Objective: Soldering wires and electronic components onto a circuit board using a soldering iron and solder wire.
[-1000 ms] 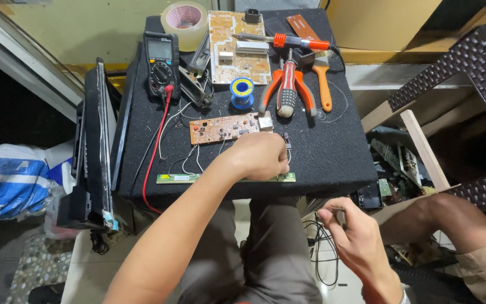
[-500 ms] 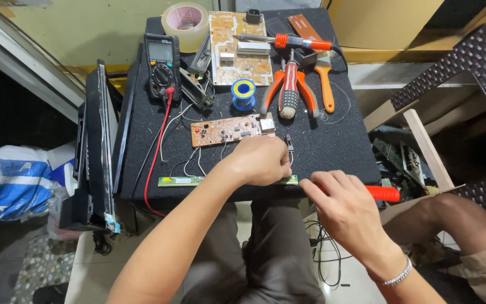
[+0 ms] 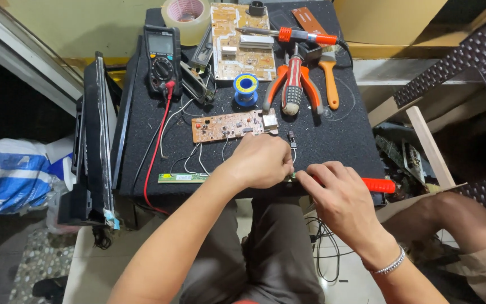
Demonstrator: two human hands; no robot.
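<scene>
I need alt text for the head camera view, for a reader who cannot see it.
Two bare hands, left hand and right hand, meet at a thin green circuit strip on a black mat, beside a brown circuit board, pliers and a multimeter.

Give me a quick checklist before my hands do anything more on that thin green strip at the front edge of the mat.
1. Left hand resting on the green strip board: ok.
2. Right hand on the red-handled tool: ok.
3. Tool tip visible: cannot tell, hidden by the hands.
4. White wires joining strip to brown circuit board: ok.
5. Pliers lying apart from the hands: ok.
6. Soldering iron parked at the back: ok.
</scene>
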